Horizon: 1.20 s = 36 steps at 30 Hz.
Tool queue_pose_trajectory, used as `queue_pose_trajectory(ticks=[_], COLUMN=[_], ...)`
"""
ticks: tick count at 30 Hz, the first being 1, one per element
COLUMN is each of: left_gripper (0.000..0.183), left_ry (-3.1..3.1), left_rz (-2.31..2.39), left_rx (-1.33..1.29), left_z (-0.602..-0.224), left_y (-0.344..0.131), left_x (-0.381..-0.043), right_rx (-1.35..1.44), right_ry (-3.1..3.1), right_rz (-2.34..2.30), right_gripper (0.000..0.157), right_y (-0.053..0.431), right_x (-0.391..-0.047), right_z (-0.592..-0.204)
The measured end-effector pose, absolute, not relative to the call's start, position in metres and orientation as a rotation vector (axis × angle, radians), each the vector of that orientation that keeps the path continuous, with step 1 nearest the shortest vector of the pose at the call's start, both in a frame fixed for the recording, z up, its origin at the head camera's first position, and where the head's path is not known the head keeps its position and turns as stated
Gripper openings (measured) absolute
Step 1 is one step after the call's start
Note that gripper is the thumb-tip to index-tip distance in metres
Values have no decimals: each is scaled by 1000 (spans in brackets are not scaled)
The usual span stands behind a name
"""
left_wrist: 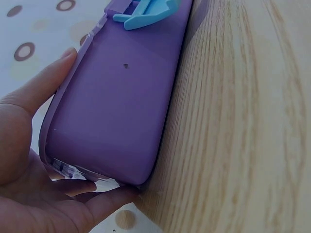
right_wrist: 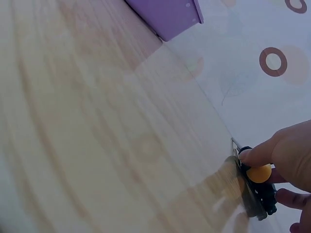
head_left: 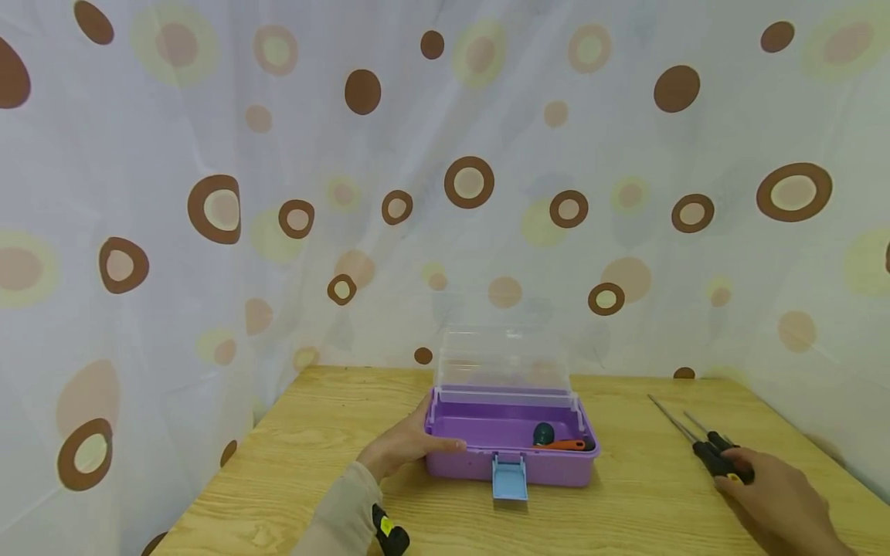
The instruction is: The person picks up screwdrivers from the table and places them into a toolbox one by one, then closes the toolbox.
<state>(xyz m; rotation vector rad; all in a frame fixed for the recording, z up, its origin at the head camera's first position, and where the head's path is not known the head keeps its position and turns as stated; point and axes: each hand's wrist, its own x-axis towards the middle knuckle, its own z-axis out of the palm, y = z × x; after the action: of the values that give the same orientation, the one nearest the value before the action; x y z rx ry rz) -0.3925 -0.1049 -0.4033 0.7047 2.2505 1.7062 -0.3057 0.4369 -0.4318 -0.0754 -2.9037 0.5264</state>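
Left hand [head_left: 406, 444]: I am holding the box [head_left: 556, 469] by its left end, my thumb lying along the front rim and my fingers pressing the end wall.
Right hand [head_left: 782, 494]: I am gripping the longer screwdriver [head_left: 708, 459] by its black handle; I cannot tell whether the shorter screwdriver [head_left: 718, 440] beside it is also in my grasp.
Box place: it is standing upright near the middle of the table [head_left: 647, 510], its front facing me.
Lid [head_left: 504, 355]: it is standing raised along the box's back edge, leaving the top open to reach.
Latch [head_left: 510, 480]: it is hanging down outside the front rim.
Inside: an orange tool [head_left: 566, 445] and a green thing [head_left: 544, 434] are lying toward the right end.
Table edges: the far one is meeting the dotted curtain [head_left: 556, 154]; the right one is slanting past my right hand.
Room: a broad strip of wood is separating box from screwdrivers, whose shafts are pointing away from me.
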Motion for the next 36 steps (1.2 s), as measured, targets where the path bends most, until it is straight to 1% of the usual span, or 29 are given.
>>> queue_pose_trajectory(ticks=[3, 6, 9, 18, 25, 30, 36], left_gripper=[116, 116, 117, 121, 123, 120, 116], left_ry=[2254, 2256, 2265, 2245, 2250, 2245, 2252], left_rz=[1699, 1690, 1681, 1690, 1695, 1696, 1696], left_rx=[701, 699, 696, 690, 678, 695, 696], left_z=[-403, -403, -403, -403, -402, -401, -401], left_y=[-105, -105, -105, -106, -106, -106, -106], left_x=[-392, -392, -392, -391, -389, -389, -389], right_rx=[-133, -177, -210, -283, -315, -403, -399], right_ry=[-2966, -2995, -3008, -2951, -2847, -2751, -2693], right_rz=[506, 488, 476, 558, 640, 679, 715], right_gripper=[79, 80, 78, 64, 60, 56, 57], right_y=[438, 439, 438, 435, 432, 426, 428], right_x=[-308, -309, -309, -304, -301, -298, -295], right_z=[-433, -434, -435, -432, -428, -423, -420])
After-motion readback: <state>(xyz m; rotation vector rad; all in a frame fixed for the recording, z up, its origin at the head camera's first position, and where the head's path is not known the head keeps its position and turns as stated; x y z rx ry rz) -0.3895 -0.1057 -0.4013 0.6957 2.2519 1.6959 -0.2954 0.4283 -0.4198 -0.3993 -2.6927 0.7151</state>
